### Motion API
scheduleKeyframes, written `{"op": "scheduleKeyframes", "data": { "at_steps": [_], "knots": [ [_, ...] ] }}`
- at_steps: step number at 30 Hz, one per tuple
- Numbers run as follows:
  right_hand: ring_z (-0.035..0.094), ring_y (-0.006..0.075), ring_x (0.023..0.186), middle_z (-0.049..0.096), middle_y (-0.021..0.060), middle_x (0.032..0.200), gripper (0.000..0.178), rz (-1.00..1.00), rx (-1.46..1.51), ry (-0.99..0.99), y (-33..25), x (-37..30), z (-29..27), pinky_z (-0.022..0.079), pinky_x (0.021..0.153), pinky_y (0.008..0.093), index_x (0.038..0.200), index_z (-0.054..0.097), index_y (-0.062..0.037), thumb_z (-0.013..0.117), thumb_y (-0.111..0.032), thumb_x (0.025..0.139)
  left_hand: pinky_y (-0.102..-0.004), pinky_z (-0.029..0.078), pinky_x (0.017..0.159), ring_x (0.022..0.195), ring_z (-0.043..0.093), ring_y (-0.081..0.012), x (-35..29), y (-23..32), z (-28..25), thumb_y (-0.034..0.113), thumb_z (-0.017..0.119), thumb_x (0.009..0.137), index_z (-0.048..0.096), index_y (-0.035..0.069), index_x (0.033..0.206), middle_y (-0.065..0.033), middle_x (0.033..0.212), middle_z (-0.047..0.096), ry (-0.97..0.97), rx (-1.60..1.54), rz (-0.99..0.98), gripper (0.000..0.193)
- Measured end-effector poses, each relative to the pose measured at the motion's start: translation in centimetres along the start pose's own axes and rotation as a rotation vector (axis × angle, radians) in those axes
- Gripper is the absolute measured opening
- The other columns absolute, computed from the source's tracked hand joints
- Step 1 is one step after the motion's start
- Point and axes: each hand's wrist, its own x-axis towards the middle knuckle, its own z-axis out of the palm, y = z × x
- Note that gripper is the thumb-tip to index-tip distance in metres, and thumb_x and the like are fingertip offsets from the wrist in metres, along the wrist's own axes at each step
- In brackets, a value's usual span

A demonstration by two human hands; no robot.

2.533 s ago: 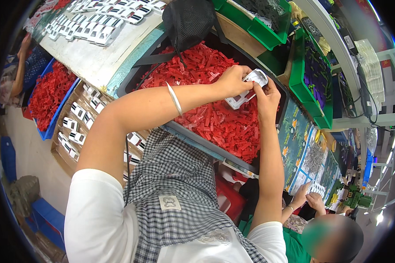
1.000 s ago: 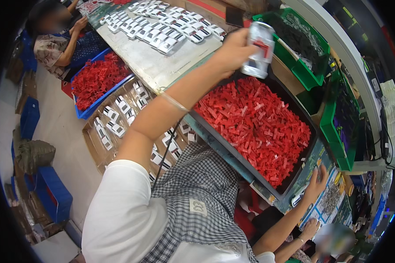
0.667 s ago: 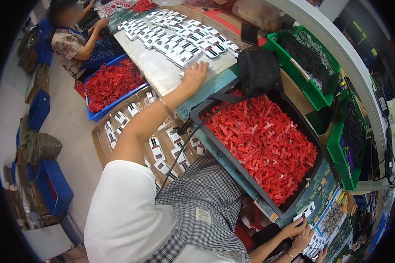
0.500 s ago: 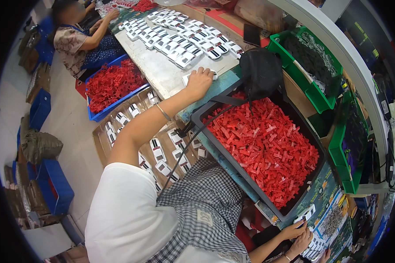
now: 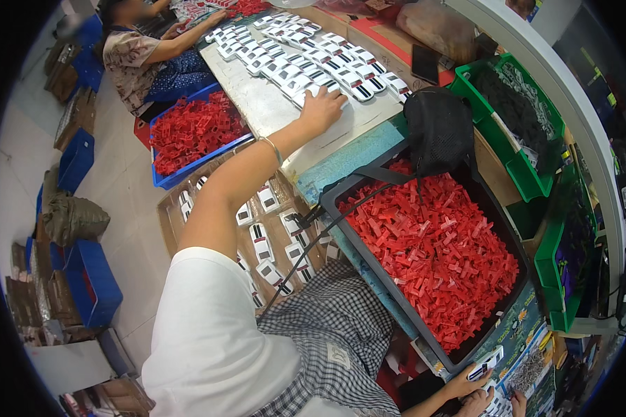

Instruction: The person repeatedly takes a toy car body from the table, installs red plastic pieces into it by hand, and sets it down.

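Observation:
My left hand (image 5: 323, 110) reaches far across the pale worktable (image 5: 264, 119), a bangle on its wrist. Its bent fingers close over a white toy car (image 5: 314, 90) at the near corner of a packed group; the hand hides most of that car. The grouped white toy cars (image 5: 289, 61), some with black stripes, lie in slanting rows beyond my fingers. My right hand is outside the picture.
A black crate (image 5: 341, 221) heaped with red plastic pieces (image 5: 431, 250) stands right of my arm, a black bag (image 5: 438, 132) at its far corner. Green bins (image 5: 511, 149) are beyond. More cars lie on cardboard (image 5: 167, 215). Co-workers' hands (image 5: 462, 382) handle cars, lower right.
My left hand has moved forward from the bare tabletop to the near corner of the grouped cars, and the car under it has left its former spot. The whole view has shifted slightly.

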Motion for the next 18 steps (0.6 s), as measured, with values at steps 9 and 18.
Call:
{"op": "scheduleKeyframes", "data": {
  "at_steps": [9, 18],
  "knots": [
    [0.050, 0.0296, 0.118, 0.051, 0.0168, 0.129, 0.053, -0.010, -0.047, -0.001, -0.5, 0.1, 1.2, 0.038, 0.101, 0.0366, 0.132, 0.043, 0.0002, 0.064, -0.016, 0.086, -0.0452, 0.050, 0.073, 0.105, 0.052, -0.0248, 1.4, -6.3, 1.5, 0.020, 0.056, 0.083, 0.059, 0.015, 0.111, -0.0031, 0.110, 0.058, 0.017, 0.081, 0.020, 0.029],
    [0.054, 0.0320, 0.107, 0.056, 0.0196, 0.120, 0.041, 0.097, 0.092, 0.049, -3.7, 1.0, -1.9, 0.043, 0.092, 0.0425, 0.124, 0.053, -0.0007, 0.056, -0.029, 0.093, -0.0532, 0.034, 0.099, 0.124, 0.039, -0.0357, 1.8, 5.5, -6.4, 0.026, 0.073, 0.071, 0.057, 0.015, 0.117, -0.0152, 0.129, 0.047, 0.318, -0.444, 0.333, 0.050]
  ]
}}
